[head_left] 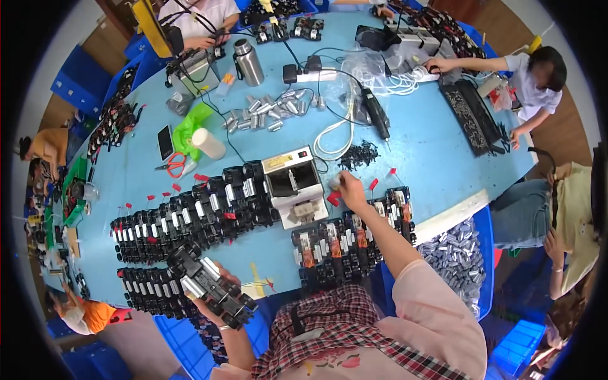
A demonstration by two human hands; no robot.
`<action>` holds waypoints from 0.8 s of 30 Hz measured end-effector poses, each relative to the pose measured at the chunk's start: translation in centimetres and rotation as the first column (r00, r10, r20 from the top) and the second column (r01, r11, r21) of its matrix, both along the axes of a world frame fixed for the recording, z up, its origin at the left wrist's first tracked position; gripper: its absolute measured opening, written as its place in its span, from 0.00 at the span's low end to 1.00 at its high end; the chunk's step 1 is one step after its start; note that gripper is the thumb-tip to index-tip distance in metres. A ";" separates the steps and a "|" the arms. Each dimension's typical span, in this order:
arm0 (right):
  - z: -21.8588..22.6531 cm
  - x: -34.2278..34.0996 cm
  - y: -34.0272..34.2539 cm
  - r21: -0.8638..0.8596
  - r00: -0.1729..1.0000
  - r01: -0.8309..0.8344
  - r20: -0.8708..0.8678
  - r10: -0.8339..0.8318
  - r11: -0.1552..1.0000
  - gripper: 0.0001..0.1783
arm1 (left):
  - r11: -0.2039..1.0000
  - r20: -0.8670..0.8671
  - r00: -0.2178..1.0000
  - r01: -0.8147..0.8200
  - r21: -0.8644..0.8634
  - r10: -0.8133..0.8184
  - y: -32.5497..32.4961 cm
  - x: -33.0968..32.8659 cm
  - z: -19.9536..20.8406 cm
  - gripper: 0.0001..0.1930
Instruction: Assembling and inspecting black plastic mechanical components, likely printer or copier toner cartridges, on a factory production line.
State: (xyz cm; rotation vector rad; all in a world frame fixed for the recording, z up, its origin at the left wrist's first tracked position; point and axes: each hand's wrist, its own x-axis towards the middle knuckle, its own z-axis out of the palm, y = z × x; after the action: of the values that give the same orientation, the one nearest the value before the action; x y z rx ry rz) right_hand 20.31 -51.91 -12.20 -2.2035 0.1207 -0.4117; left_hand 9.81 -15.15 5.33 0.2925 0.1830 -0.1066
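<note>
My left hand [225, 273] is closed round a black toy car chassis [201, 278] with silver cylinders set in it, tilted above the table's near edge. Across the table, my right hand [351, 191] reaches forward with its fingers pinched together. What they hold, if anything, is too small to make out. Just beyond lies a pile of small black parts [359, 155]. Small red pieces [334, 199] are beside that hand. Under my right forearm stand several more chassis [342, 244], some with orange-patterned parts. Long rows of chassis [190, 215] with silver cylinders stand at the left.
A white box-shaped machine [294, 183] stands between the chassis groups. Farther off are loose silver cylinders [259, 113], a black electric screwdriver [375, 113], red scissors [174, 166], a phone [165, 142] and a steel flask [248, 63]. A blue bin [484, 259] is at right. Other people sit around.
</note>
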 end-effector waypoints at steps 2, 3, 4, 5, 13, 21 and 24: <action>-0.1 0.7 1.6 0.052 0.992 -0.040 -0.115 0.046 0.998 0.16 | 0.998 -0.062 0.997 -0.046 -0.032 0.044 -0.6 -0.6 0.4 0.37; -0.2 0.8 2.6 -0.033 0.995 -0.095 -0.030 0.094 0.995 0.17 | 0.998 -0.064 0.996 -0.064 -0.002 0.064 -0.6 -1.2 0.7 0.38; -0.2 1.6 3.4 -0.124 0.985 -0.148 0.069 0.157 0.981 0.19 | 0.995 -0.051 0.994 -0.093 0.024 0.094 -0.7 -1.5 0.9 0.39; -2.8 1.9 2.7 -0.173 0.984 -0.099 0.128 0.122 0.980 0.18 | 0.996 -0.117 0.989 -0.087 0.003 0.087 -0.9 -1.5 1.5 0.41; -3.0 3.7 -5.8 -0.519 0.940 0.113 -0.221 -0.260 0.847 0.13 | 0.982 -0.201 0.966 -0.141 0.126 0.165 -0.9 -1.9 1.4 0.41; -0.9 6.4 -6.4 -0.144 0.902 0.181 -0.371 -0.223 0.973 0.07 | 0.970 -0.067 0.973 -0.211 0.122 0.220 2.8 -3.1 1.2 0.43; -0.2 6.7 -6.3 -0.240 0.895 0.146 -0.382 -0.232 0.960 0.05 | 0.962 -0.073 0.964 -0.244 0.123 0.254 3.3 -3.2 1.5 0.43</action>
State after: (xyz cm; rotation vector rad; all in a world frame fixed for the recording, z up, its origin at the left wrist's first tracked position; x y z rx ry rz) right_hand 27.00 -58.22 -12.38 -2.4675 0.5465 -0.0627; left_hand 6.62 -11.84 6.81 0.3760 0.3131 0.1416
